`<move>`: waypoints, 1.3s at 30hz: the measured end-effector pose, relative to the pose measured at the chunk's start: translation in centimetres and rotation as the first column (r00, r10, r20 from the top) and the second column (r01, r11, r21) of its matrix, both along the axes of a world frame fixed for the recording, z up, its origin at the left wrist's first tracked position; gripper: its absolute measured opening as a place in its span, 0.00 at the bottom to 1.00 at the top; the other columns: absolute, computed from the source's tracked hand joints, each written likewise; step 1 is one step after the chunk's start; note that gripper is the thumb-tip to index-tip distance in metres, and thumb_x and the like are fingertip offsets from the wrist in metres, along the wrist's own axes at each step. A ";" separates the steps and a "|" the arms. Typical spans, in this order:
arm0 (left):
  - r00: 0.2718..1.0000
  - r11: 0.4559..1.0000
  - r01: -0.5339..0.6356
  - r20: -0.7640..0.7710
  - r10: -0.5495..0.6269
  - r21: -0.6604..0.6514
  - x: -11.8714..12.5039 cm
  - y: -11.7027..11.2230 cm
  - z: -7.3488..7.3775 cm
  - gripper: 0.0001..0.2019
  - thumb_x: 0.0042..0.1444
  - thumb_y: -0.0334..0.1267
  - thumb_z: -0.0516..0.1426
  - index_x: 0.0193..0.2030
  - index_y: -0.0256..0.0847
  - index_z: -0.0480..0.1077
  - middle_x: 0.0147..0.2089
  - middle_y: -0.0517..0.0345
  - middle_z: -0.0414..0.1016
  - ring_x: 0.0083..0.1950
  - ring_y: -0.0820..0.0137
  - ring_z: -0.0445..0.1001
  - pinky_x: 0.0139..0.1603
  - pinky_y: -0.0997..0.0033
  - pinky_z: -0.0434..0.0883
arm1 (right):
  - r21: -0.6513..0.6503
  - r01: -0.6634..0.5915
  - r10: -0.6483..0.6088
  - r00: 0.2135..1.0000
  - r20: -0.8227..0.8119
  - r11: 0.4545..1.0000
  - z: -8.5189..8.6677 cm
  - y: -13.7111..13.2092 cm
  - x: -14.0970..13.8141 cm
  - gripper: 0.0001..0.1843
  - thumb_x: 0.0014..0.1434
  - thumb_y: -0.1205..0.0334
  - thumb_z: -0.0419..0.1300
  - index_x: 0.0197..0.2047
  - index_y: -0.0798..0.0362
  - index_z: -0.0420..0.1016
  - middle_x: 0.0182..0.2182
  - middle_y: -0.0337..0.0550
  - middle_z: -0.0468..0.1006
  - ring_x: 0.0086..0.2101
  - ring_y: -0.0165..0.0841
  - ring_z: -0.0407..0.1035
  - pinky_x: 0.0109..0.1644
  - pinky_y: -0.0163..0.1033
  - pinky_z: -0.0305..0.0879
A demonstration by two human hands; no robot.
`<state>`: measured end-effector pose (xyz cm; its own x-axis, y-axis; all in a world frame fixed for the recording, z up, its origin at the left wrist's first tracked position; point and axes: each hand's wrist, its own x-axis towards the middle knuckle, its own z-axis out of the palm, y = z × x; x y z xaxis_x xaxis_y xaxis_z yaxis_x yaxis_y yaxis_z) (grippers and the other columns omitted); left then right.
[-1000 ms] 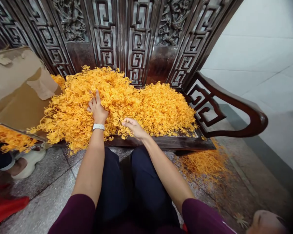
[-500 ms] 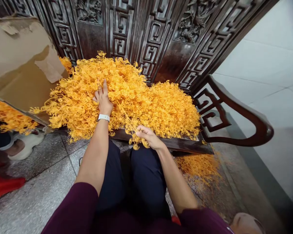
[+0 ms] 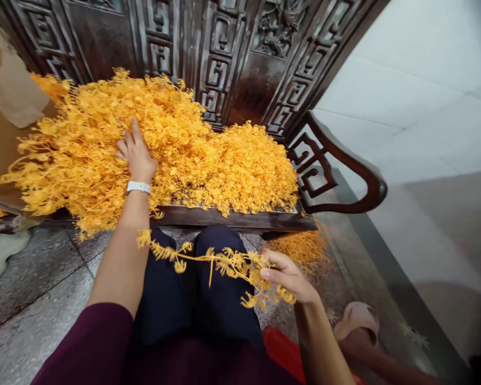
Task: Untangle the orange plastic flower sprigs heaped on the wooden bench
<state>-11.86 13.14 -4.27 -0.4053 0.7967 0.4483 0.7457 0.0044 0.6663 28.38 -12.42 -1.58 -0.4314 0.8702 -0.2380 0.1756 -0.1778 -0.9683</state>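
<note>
A large heap of yellow-orange artificial flower stems [image 3: 100,144] covers the seat of a dark carved wooden bench. My left hand [image 3: 139,155], with a white watch band on the wrist, lies on that heap with its fingers spread. Over my lap, my right hand [image 3: 286,275] pinches one long yellow flower stem [image 3: 200,258] near its right end. The stem stretches leftward, nearly level, and its left tip passes in front of my left forearm. A second, rounder yellow pile [image 3: 244,171] sits on the right of the seat.
The carved backrest [image 3: 248,96] rises behind the heaps, and a curved armrest [image 3: 369,198] juts out at right. A cardboard box [image 3: 12,101] stands at left. More yellow stems [image 3: 300,248] lie beneath the bench. Other people's shoes [image 3: 4,254] show on the floor.
My right hand has drawn the stem out of the heap, back and to the right over my lap. My left hand stays on the heap. The view has swung right.
</note>
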 end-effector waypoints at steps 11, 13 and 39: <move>0.992 0.989 0.129 -0.018 -0.129 0.073 6.7 -6.7 3.9 0.59 0.51 0.53 0.73 0.80 0.31 0.47 0.82 0.25 0.26 0.77 0.18 0.33 0.66 0.15 0.32 | 0.055 0.432 -0.370 0.826 -0.425 0.900 0.6 0.2 1.7 0.18 0.56 0.50 0.70 0.32 0.51 0.69 0.37 0.43 0.75 0.35 0.35 0.67 0.39 0.39 0.63; 0.968 0.932 0.244 -0.007 -0.252 0.267 9.5 -8.3 5.0 0.41 0.63 0.54 0.65 0.76 0.38 0.58 0.82 0.36 0.44 0.79 0.33 0.44 0.71 0.23 0.37 | 0.023 0.413 -0.350 0.800 -0.488 0.910 1.8 1.5 1.5 0.16 0.57 0.53 0.69 0.33 0.51 0.66 0.37 0.44 0.77 0.33 0.35 0.69 0.38 0.39 0.64; 0.807 0.848 0.467 0.269 -0.525 0.251 18.4 -0.8 0.7 0.07 0.58 0.35 0.59 0.33 0.40 0.79 0.33 0.54 0.78 0.36 0.62 0.73 0.39 0.64 0.66 | -0.502 0.149 -0.414 0.779 -0.471 0.852 4.1 17.7 -0.2 0.20 0.45 0.72 0.66 0.40 0.50 0.66 0.30 0.36 0.75 0.32 0.32 0.78 0.32 0.33 0.74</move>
